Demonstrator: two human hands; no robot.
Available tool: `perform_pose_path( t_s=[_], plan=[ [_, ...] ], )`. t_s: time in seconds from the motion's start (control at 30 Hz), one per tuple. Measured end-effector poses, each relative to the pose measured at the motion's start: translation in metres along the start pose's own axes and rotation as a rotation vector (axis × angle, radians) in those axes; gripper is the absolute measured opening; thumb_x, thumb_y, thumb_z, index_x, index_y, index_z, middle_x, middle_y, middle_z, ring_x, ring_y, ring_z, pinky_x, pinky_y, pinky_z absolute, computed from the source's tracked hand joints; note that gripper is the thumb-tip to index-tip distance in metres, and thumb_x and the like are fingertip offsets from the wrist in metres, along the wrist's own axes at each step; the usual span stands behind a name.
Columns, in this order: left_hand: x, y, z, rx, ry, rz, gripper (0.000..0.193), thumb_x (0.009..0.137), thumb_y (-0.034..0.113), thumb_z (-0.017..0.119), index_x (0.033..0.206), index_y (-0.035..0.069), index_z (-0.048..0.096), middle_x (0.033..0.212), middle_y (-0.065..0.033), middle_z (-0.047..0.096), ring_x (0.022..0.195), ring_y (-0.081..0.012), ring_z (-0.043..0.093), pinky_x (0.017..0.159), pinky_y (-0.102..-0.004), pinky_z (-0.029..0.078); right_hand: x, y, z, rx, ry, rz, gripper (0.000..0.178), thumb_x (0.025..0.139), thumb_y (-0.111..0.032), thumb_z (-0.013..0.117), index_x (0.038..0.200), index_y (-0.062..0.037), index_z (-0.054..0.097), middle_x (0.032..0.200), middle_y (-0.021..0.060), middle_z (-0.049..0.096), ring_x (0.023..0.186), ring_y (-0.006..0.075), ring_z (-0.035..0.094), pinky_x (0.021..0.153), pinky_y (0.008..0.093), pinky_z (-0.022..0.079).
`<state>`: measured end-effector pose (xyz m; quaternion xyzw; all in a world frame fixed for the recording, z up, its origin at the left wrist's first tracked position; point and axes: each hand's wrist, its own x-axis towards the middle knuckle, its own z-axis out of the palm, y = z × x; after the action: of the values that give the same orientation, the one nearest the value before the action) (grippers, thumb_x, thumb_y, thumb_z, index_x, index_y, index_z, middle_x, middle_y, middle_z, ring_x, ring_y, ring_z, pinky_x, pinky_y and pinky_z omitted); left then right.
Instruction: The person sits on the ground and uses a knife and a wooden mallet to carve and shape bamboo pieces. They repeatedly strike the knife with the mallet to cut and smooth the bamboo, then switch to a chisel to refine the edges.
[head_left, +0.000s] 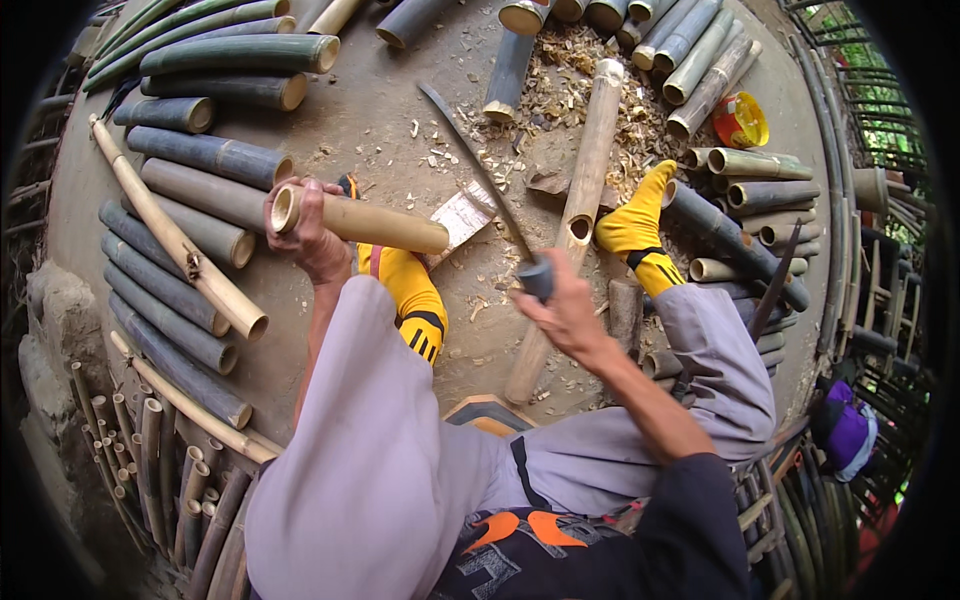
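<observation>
My left hand point(315, 232) is wrapped round the near left end of a short, pale bamboo tube point(375, 222), its hollow end showing beside my fingers. The tube points right, above my left foot in a yellow sock. In my right hand point(565, 305) is a machete point(480, 175), gripped by its dark round handle; the long dark blade reaches up and to the left, apart from the tube. A long bamboo pole point(592, 150) with a hole cut in its side lies on the ground between my feet. Next to the tube's right end is a flat, pale wooden piece point(463, 222).
Cut bamboo tubes point(175, 240) lie in rows at the left, with more point(765, 190) at the right and far side. Wood shavings point(575, 80) cover the ground ahead. A red-yellow tub point(740, 120) stands at the far right. Upright bamboo sticks point(150, 450) fill the lower left.
</observation>
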<state>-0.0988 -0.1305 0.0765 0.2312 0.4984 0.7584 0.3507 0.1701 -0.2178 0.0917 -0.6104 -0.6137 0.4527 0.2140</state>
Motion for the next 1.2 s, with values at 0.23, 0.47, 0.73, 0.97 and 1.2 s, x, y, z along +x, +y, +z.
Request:
perform_pose_path(
  t_s=[0.23,0.47,0.73,0.97,1.2],
  plan=[
    [-0.012,-0.014,-0.015,0.042,0.094,0.002,0.027,0.076,0.009,0.061,0.099,-0.001,0.051,0.076,-0.0108,0.056,0.065,-0.0209,0.058,0.061,-0.0308,0.052,0.028,0.075,0.114,-0.016,-0.047,0.181,0.042,0.085,-0.024,0.065,0.109,0.0015,0.043,0.083,0.0257,0.065,0.072,0.0380,0.067,0.062,0.0454,0.052],
    [-0.013,-0.021,-0.008,0.097,0.081,0.046,0.027,0.075,0.006,0.062,0.098,-0.001,0.051,0.077,-0.0108,0.056,0.066,-0.0209,0.058,0.064,-0.0324,0.052,0.015,0.031,0.083,0.168,0.127,-0.041,0.044,0.085,-0.021,0.067,0.117,-0.0010,0.043,0.076,0.0147,0.064,0.067,0.0233,0.066,0.060,0.0333,0.053],
    [-0.013,-0.024,0.004,0.137,0.002,0.093,0.023,0.075,0.004,0.062,0.095,-0.002,0.051,0.076,-0.0107,0.056,0.066,-0.0205,0.059,0.066,-0.0329,0.053,0.037,0.067,0.111,0.005,0.034,0.093,0.036,0.085,-0.021,0.066,0.105,-0.0015,0.043,0.072,0.0198,0.063,0.064,0.0328,0.066,0.055,0.0377,0.052],
    [-0.012,-0.020,0.001,0.177,-0.004,0.115,0.023,0.074,0.003,0.062,0.093,-0.004,0.051,0.077,-0.0116,0.056,0.066,-0.0223,0.060,0.067,-0.0341,0.053,0.022,0.008,0.080,0.257,0.286,-0.155,0.037,0.086,-0.021,0.066,0.109,-0.0015,0.044,0.073,0.0118,0.064,0.064,0.0210,0.066,0.054,0.0323,0.051],
    [-0.016,-0.020,0.004,0.149,0.040,0.106,0.025,0.072,0.004,0.060,0.094,-0.003,0.051,0.076,-0.0115,0.054,0.066,-0.0223,0.060,0.067,-0.0351,0.053,0.045,0.083,0.112,0.077,-0.019,0.275,0.036,0.086,-0.025,0.066,0.104,-0.0010,0.046,0.074,0.0129,0.064,0.064,0.0222,0.064,0.055,0.0332,0.050]
  ],
)
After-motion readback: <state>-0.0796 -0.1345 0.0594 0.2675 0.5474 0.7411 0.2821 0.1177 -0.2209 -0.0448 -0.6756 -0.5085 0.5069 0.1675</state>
